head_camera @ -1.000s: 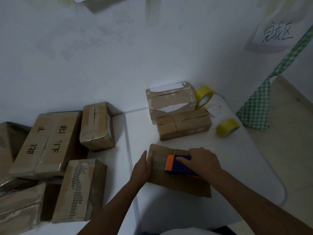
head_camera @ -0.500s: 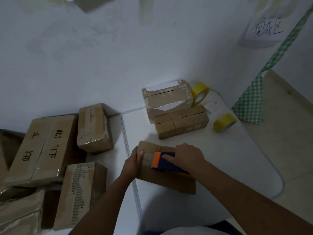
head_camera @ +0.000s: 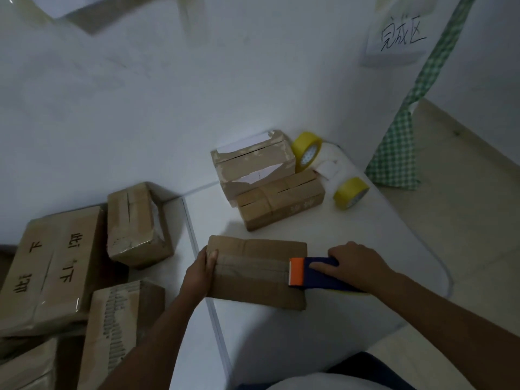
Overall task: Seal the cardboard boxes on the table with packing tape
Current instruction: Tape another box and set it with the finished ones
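Best to keep the blue tape dispenser with the orange blade (head_camera: 318, 273) low and level at the right end of the flat brown cardboard box (head_camera: 256, 271) lying near the front of the white worktop (head_camera: 365, 220), then tilt to cut the strip cleanly. Left hand (head_camera: 199, 273) flat against the box's left end, thumb over the tape, fingers mostly straight. Right hand (head_camera: 355, 263) curled round the dispenser, forefinger stretched along its side.

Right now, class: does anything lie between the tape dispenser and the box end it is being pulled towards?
Nothing visible does. The right hand grips the tape dispenser already at the right end of the box. The left hand presses the opposite end, out of the way.
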`<state>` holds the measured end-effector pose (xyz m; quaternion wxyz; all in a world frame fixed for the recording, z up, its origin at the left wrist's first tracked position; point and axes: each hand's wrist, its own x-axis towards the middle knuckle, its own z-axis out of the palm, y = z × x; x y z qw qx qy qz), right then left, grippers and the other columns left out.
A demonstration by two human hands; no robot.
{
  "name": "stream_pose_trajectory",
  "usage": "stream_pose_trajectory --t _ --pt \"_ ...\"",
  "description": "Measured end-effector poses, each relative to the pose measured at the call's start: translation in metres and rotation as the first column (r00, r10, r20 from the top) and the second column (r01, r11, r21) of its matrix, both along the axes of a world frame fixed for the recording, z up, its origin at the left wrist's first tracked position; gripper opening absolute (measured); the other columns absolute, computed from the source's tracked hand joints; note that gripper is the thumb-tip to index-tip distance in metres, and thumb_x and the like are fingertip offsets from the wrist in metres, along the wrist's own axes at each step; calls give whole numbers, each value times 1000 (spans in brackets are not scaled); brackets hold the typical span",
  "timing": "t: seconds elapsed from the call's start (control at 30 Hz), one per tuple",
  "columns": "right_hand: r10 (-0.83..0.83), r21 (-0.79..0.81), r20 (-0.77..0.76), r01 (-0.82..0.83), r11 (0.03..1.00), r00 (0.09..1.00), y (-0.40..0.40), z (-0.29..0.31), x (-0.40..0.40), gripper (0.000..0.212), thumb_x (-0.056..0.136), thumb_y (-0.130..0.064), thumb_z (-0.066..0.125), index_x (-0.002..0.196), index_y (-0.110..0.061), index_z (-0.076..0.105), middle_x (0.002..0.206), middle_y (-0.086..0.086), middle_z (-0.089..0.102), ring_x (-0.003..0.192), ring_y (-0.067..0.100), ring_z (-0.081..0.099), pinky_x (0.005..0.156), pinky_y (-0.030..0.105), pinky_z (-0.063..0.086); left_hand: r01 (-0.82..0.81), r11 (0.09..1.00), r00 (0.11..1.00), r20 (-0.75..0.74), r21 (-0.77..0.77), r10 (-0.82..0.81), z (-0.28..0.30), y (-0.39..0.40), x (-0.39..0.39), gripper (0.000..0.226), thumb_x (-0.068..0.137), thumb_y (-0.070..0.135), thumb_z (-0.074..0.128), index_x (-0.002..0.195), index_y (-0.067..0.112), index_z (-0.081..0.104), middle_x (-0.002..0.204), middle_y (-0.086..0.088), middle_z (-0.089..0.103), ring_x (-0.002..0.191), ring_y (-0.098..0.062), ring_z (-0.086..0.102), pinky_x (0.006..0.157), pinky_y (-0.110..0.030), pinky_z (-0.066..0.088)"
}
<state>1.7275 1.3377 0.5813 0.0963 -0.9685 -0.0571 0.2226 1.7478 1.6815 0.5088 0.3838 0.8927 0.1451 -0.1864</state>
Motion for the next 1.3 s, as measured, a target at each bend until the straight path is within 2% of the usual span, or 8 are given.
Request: stream_pose_trajectory --t 0.17,0.3,0.47,0.6,0.73,0.83,1.17,1.3 --pt "-23 19 -45 23 1000 999 28 -6 1 55 88 -73 36 68 -22 43 66 -4 42 64 15 48 61 29 38 -1 989 996 85 146 -12 -2 18 21 48 105 41 36 144 14 42 141 -17 53 125 -36 51 93 -40 38" --pt "-46 14 -27 46 999 999 30 -7 3 58 88 -73 37 74 -18 49 66 -3 44 65 16 49 61 29 38 53 903 972 187 426 -145 -2 -5 7 62 106 40 30 154 4 19 162 -19 13 150 -33 13 122 -44 16" --pt "-50 14 -36 51 999 998 32 -8 1 58 88 -73 36 77 -18 52 67 -3 45 67 16 51 63 29 41 307 766 908 68 565 -414 -37 -44 -42 81 95 55 -1 155 1 -1 160 -25 -15 147 -39 -21 121 -49 -8" --pt "-37 27 -82 39 999 996 52 -5 3 57 89 -72 36 68 -19 44 66 -2 44 67 17 51 62 29 40 319 752 902 59 577 -428 -40 -21 -29 82 97 60 0 155 2 -2 161 -21 -13 149 -34 -18 122 -51 -2" --pt "-49 66 -76 54 996 996 92 -8 5 58 90 -71 34 63 -19 37 65 -3 41 68 17 51 62 28 38 464 594 805 -31 657 -593 -26 20 -1 109 75 65 -40 156 7 1 159 -25 -18 145 -38 -27 120 -54 -9" --pt "-58 88 -74 64 994 996 106 -11 5 59 91 -70 32 69 -17 44 68 -2 47 69 17 53 64 28 43 481 557 791 -61 677 -609 -19 33 9 92 85 62 -20 156 7 0 159 -24 -20 145 -38 -27 120 -57 -5" --pt "-92 150 -98 106 983 991 103 -15 -3 54 90 -71 32 64 -25 36 77 -2 51 71 15 53 65 27 40 440 605 827 -37 664 -561 -25 18 3 110 71 64 -44 157 10 -1 160 -18 -23 146 -34 -28 115 -52 -19" --pt "-113 189 -71 125 974 991 98 -22 -11 56 89 -72 33 62 -23 38 64 -6 45 63 14 51 56 26 37 472 538 800 -83 699 -595 -21 16 1 87 87 61 -12 156 9 -4 159 -22 -22 145 -39 -27 117 -57 -12"
